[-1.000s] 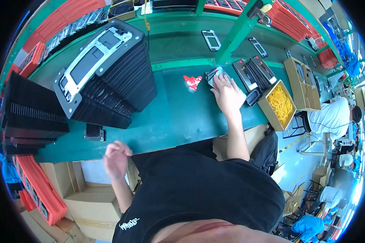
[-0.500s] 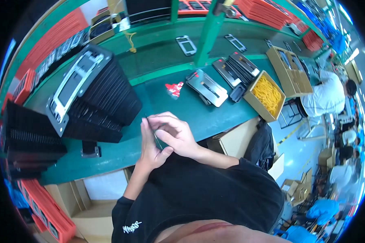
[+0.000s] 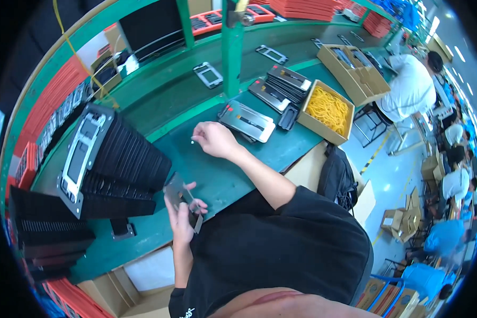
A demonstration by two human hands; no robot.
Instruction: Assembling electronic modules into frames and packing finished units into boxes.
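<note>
Here, the left hand [image 3: 180,225] grips a flat grey panel [image 3: 175,188], the right hand [image 3: 215,140] loosely curled, contents unclear.

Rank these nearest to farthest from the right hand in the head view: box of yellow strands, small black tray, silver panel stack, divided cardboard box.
1. Silver panel stack: just right of the right hand.
2. Small black tray: right of that stack.
3. Box of yellow strands: right of the tray.
4. Divided cardboard box: farthest, up and right beyond the strands.
</note>
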